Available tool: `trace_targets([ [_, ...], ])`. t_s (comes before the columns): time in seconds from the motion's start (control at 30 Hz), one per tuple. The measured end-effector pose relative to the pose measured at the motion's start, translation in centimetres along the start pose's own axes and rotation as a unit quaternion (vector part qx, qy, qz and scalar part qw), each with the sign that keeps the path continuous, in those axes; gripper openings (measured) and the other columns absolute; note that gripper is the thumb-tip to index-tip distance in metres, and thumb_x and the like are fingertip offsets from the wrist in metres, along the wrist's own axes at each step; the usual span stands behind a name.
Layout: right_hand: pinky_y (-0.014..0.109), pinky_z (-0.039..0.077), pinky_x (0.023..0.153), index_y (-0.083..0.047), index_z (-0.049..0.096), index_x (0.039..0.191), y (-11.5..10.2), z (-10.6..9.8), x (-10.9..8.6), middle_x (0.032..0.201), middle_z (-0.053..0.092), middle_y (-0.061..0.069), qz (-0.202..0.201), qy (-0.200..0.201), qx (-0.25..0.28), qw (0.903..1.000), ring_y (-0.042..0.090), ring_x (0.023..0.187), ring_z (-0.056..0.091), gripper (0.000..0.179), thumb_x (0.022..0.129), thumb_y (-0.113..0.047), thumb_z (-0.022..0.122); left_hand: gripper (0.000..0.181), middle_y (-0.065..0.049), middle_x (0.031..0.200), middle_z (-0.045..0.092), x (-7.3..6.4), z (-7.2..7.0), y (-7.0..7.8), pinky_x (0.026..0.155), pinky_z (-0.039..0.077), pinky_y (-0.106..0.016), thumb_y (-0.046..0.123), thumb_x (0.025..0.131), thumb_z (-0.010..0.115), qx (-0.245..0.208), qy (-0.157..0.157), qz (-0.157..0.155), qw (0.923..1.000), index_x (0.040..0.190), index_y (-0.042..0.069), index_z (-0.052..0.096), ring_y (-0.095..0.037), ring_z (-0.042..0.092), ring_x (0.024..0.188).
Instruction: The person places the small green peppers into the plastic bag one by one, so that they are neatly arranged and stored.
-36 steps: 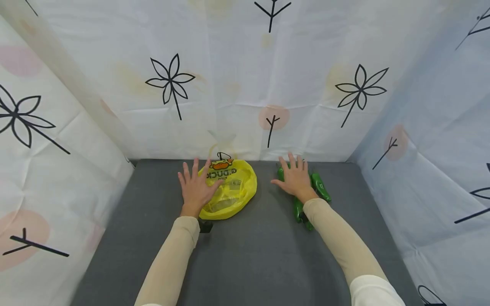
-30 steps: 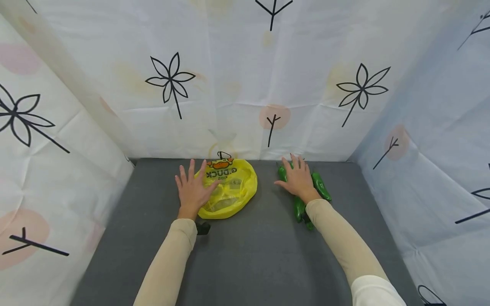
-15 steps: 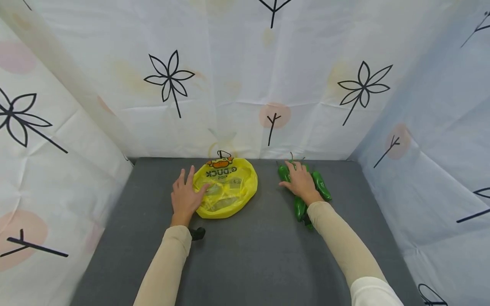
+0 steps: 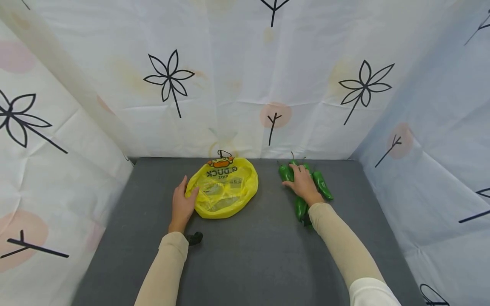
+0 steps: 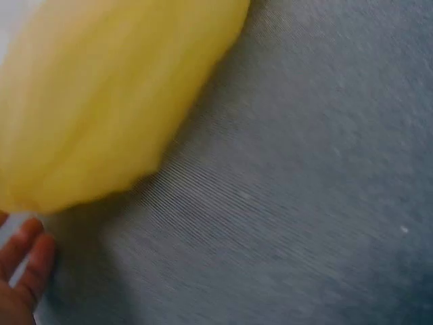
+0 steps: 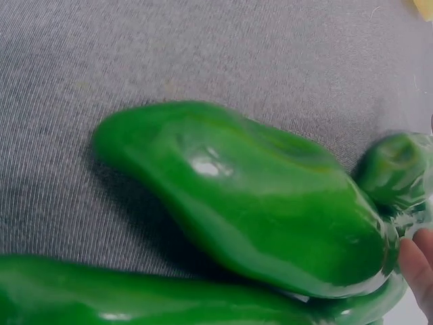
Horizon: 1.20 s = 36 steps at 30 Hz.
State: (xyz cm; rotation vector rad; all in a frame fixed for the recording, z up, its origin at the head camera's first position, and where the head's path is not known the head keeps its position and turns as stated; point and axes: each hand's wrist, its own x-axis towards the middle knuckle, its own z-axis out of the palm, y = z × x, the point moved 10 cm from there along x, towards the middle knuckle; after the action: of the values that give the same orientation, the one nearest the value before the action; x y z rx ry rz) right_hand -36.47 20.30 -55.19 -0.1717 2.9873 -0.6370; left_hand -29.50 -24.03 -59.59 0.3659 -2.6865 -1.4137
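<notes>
A yellow bag (image 4: 245, 187) with a printed duck and lettering lies at the back of the table, its middle see-through. My left hand (image 4: 183, 206) is at its left edge, thumb apart from the fingers; in the left wrist view the fingers (image 5: 30, 264) are beside the bag's rim, not closed round it. Several green peppers (image 4: 323, 185) lie in a bunch to the right. Over them rests my right hand (image 4: 304, 187), fingers bent, thumb spread out. In the right wrist view the fingertips (image 6: 416, 261) touch the end of a pepper (image 6: 243, 203) where clear film shows.
The grey table (image 4: 245, 259) meets a patterned white cloth (image 4: 237, 85) behind, with more cloth at both sides. A dark object (image 4: 195, 238) shows beside the left wrist. Black material (image 4: 307, 219) lies near the right cuff.
My left hand has moved left and back toward me, from over the bag to its left edge, its fingers less spread. The right hand's fingers have bent down onto the peppers.
</notes>
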Motion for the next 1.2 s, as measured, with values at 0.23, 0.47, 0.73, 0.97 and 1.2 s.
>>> trace_targets([
  [0.23, 0.060, 0.041, 0.109, -0.002, 0.036, 0.156, 0.2, 0.2, 0.2, 0.148, 0.043, 0.031, 0.008, -0.006, 0.015, 0.9998, 0.049, 0.134, 0.046, 0.076, 0.095, -0.031, 0.072, 0.065, -0.010, 0.157, 0.046, -1.3, -0.4, -1.3, 0.109, 0.042, -0.043, 0.047, 0.102, 0.057, -0.117, 0.047, 0.007, 0.9920, 0.160, 0.027, 0.036, -0.027, 0.049, 0.134],
  [0.47, 0.059, 0.042, 0.109, -0.002, 0.040, 0.153, 0.0, 0.3, 0.5, 0.147, 0.045, 0.030, 0.012, -0.015, 0.015, 0.9997, 0.048, 0.133, 0.048, 0.070, 0.097, -0.030, 0.070, 0.051, -0.013, 0.133, 0.067, -2.0, -1.8, -2.5, 0.071, 0.045, -0.007, 0.036, 0.096, 0.071, -0.180, 0.141, 0.020, 0.9733, 0.144, 0.023, 0.061, 0.003, 0.059, 0.082],
  [0.73, 0.057, 0.045, 0.107, 0.000, 0.039, 0.153, -0.3, 0.7, 0.8, 0.144, 0.047, 0.030, 0.010, -0.029, 0.013, 0.9994, 0.045, 0.129, 0.052, 0.067, 0.098, -0.026, 0.069, 0.046, -0.014, 0.125, 0.073, -2.2, -2.2, -3.0, 0.069, 0.046, -0.004, 0.036, 0.092, 0.076, -0.189, 0.178, 0.021, 0.9654, 0.136, 0.024, 0.068, 0.012, 0.060, 0.076],
  [0.97, 0.059, 0.042, 0.111, 0.000, 0.037, 0.155, -0.3, 1.2, 1.1, 0.153, 0.045, 0.029, 0.030, -0.056, 0.014, 0.9979, 0.047, 0.138, 0.047, 0.068, 0.099, -0.024, 0.067, 0.042, -0.012, 0.122, 0.075, -2.2, -2.4, -3.2, 0.067, 0.045, -0.005, 0.037, 0.092, 0.076, -0.177, 0.188, 0.015, 0.9660, 0.133, 0.025, 0.071, 0.013, 0.060, 0.073],
  [1.2, 0.060, 0.044, 0.109, 0.000, 0.037, 0.156, -0.5, 1.7, 1.4, 0.154, 0.046, 0.027, 0.036, -0.076, 0.007, 0.9964, 0.047, 0.136, 0.049, 0.066, 0.101, -0.022, 0.065, 0.040, -0.013, 0.119, 0.075, -2.1, -2.4, -3.3, 0.068, 0.045, -0.004, 0.035, 0.092, 0.076, -0.174, 0.191, 0.026, 0.9658, 0.131, 0.024, 0.072, 0.014, 0.060, 0.074],
])
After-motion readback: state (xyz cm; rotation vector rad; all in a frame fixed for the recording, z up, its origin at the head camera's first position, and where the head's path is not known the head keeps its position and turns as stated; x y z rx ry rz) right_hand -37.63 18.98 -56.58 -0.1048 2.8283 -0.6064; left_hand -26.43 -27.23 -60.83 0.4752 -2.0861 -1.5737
